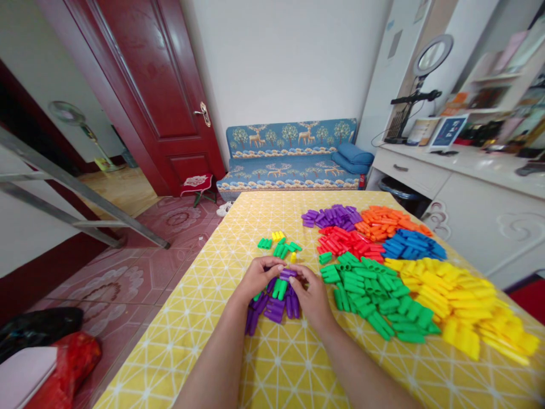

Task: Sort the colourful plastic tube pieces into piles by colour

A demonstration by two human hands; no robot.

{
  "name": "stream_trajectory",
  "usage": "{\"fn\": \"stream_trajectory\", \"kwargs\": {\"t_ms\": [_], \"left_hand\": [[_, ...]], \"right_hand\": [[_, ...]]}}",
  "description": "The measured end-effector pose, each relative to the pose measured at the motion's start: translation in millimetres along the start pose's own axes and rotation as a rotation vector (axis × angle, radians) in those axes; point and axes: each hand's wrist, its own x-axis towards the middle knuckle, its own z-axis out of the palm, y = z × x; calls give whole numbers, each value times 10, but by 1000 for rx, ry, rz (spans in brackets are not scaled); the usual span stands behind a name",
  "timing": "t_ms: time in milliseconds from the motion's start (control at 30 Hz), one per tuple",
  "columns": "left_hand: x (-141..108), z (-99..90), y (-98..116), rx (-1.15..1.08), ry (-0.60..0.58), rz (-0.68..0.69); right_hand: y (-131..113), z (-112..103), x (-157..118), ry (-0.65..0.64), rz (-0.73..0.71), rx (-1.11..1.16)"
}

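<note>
Between my two hands is a purple plastic building piece (288,274), pinched from both sides just above a green piece (280,289). My left hand (263,276) closes on its left end, and my right hand (310,289) grips the right end. Whether the purple piece is joined to the green one is hard to tell. Close below my fingers lie several purple pieces (275,310). Beyond the hands are loose green pieces (281,248) and a yellow piece (278,236). The fingers partly cover the pieces under them.
Colour-sorted heaps lie to the right on the yellow tablecloth (204,341): green (374,289), yellow (460,295), red (349,243), blue (413,245), orange (387,221) and purple (332,216). A blue sofa (293,165) stands past the table, a white dresser (481,199) at right.
</note>
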Motion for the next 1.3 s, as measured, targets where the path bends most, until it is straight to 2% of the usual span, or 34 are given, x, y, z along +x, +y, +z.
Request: {"fn": "stream_trajectory", "kwargs": {"t_ms": [233, 433, 667, 767, 867, 967, 1100, 1300], "left_hand": [[-32, -11, 52, 22, -55, -11], [-68, -83, 84, 0, -188, -31], [-100, -109, 163, 75, -212, -63], [-130, -150, 222, 69, -274, -78], [-158, -188, 293, 131, -346, -91], [-165, -193, 317, 232, -354, -62], [-136, -171, 221, 231, -281, -32], [-40, -136, -41, 194, 70, -14]], "right_hand": [[30, -55, 26, 184, 102, 123], [2, -59, 25, 170, 101, 120], [25, -48, 19, 139, 143, 132], [6, -54, 22, 141, 141, 118], [-14, -53, 32, 149, 143, 112], [2, -45, 44, 159, 140, 117], [60, -42, 54, 157, 147, 132], [81, -34, 56, 138, 163, 164]]}}
